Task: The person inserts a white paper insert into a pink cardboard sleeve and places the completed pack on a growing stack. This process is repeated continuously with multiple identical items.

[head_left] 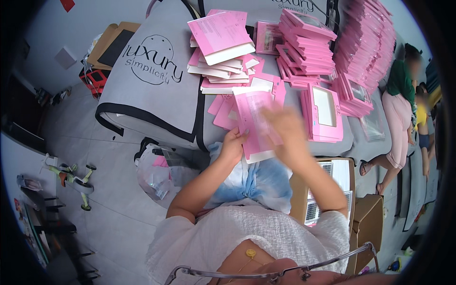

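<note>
Pink box point(251, 114) with tiny print

The pink box looks flat and is above the lap, by the edge of the grey cover point(111, 92). Its print is too small to read. The left hand point(232, 144) pinches its left edge. The right hand point(287, 130) is a blur over its right side; I cannot tell how open it is or if it grips. Big black writing point(154, 61) is on the cover, near pink stacks point(306, 47). A toy bike point(73, 178) stands on the grey floor point(116, 171).
</note>
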{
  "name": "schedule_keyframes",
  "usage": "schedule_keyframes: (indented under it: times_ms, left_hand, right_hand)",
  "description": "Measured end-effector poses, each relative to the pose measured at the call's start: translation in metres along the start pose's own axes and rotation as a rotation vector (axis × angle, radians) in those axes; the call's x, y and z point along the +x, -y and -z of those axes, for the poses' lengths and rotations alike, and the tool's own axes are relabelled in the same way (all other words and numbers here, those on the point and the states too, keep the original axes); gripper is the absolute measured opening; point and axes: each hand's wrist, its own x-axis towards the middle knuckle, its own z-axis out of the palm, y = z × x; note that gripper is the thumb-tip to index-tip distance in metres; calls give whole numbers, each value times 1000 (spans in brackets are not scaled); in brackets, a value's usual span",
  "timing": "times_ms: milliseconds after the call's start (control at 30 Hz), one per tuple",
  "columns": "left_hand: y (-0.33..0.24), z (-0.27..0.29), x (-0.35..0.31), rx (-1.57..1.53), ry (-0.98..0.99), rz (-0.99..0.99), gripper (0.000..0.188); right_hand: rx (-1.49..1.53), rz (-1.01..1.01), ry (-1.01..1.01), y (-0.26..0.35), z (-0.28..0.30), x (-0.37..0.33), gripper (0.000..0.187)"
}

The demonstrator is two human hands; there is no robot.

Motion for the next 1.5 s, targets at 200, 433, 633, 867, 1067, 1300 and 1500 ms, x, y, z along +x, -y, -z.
schedule_keyframes:
  times_ms: [200,433,633,867,1067,1300,1500]
  left_hand:
    - [27,30,17,-152,-283,-13,24]
    - [44,63,10,-18,-303,64,24]
    - [39,58,-5,61,-246,-30,25]
    - [-102,-23,2,306,29,-445,28]
    - [-248,-88,101,502,-39,-613,35]
    - [-189,-83,97,1344,-153,-1153,42]
    - [-46,-8,60,2039,470,-657,59]
  right_hand:
    - [-108,-36,245,-42,-180,-8,49]
    - [-347,-273,60,-112,-184,-41,45]
    - [-514,-401,16,-152,-153,-82,47]
    - [57,-452,-99,-131,-118,-76,47]
    - [124,-869,-124,-153,-163,-50,51]
    - [150,-1213,-94,-166,-165,-31,63]
    - [268,-1271,-105,-168,-148,-14,47]
